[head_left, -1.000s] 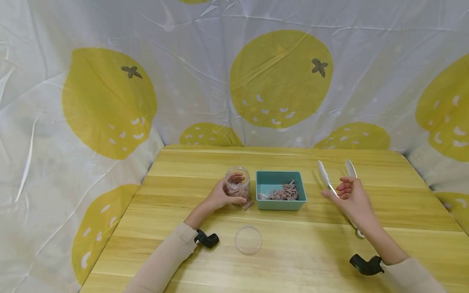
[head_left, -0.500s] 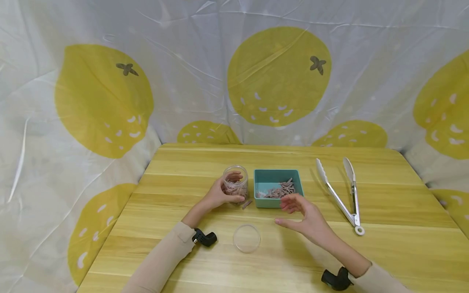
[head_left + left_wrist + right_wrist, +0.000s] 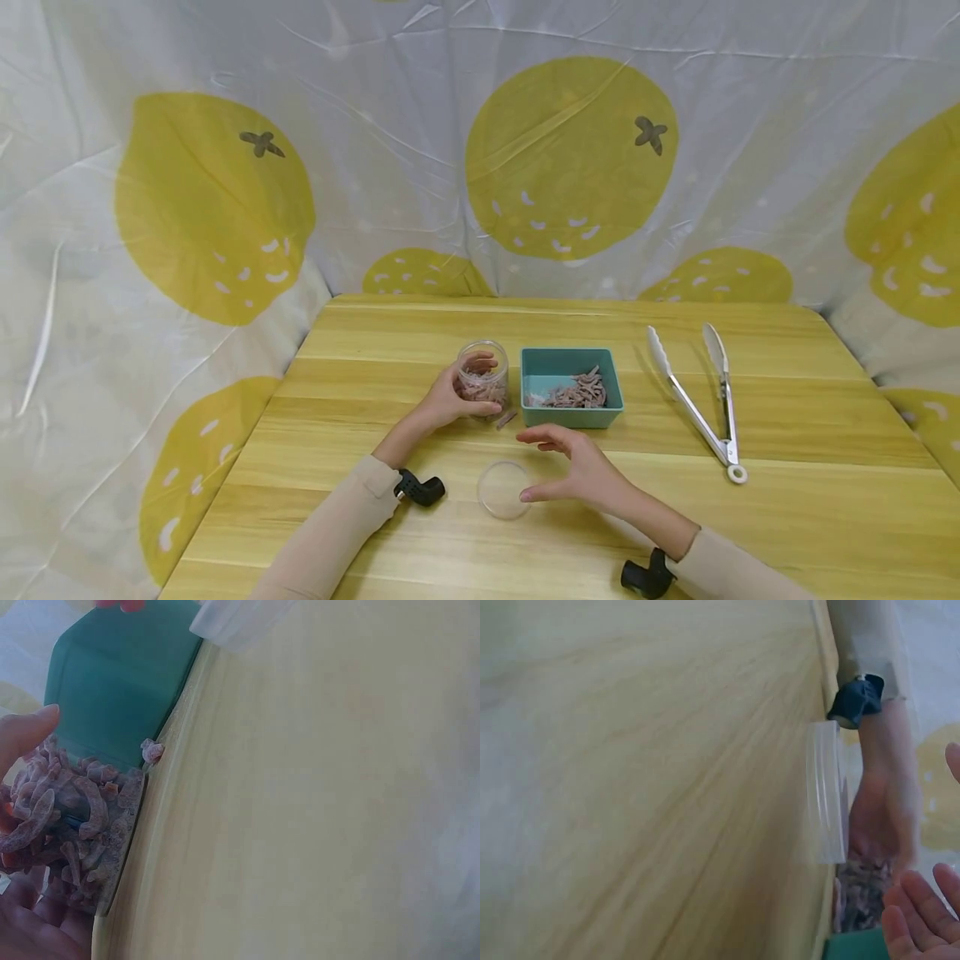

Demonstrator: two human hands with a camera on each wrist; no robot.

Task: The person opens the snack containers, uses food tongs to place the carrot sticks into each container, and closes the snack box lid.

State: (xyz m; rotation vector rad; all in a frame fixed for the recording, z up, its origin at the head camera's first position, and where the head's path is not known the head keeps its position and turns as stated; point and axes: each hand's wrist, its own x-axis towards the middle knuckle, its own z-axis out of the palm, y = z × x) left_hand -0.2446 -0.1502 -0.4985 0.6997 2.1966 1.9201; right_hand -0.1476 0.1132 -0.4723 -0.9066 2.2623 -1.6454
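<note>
My left hand [image 3: 447, 400] grips a clear jar [image 3: 492, 389], its thumb and fingers around the sides. Brownish, powdery dried strips [image 3: 64, 817] fill much of the jar in the left wrist view. One loose strip [image 3: 507, 418] lies on the table beside the jar. A clear round lid [image 3: 483, 492] lies flat in front of the jar; the right wrist view shows the lid [image 3: 825, 791] edge-on. Over its right side hovers my right hand [image 3: 581, 475], fingers and thumb spread apart, holding nothing. The teal box [image 3: 570, 419] just right of the jar contains more strips [image 3: 588, 390].
Metal tongs [image 3: 701, 412] with white tips lie spread on the right part of the wooden table [image 3: 810, 433]. A lemon-print curtain [image 3: 405, 167] hangs behind and along the sides of the table.
My right hand has let go of the tongs, leaving them on the table, and has moved left past the box to the lid. The left hand stays on the jar.
</note>
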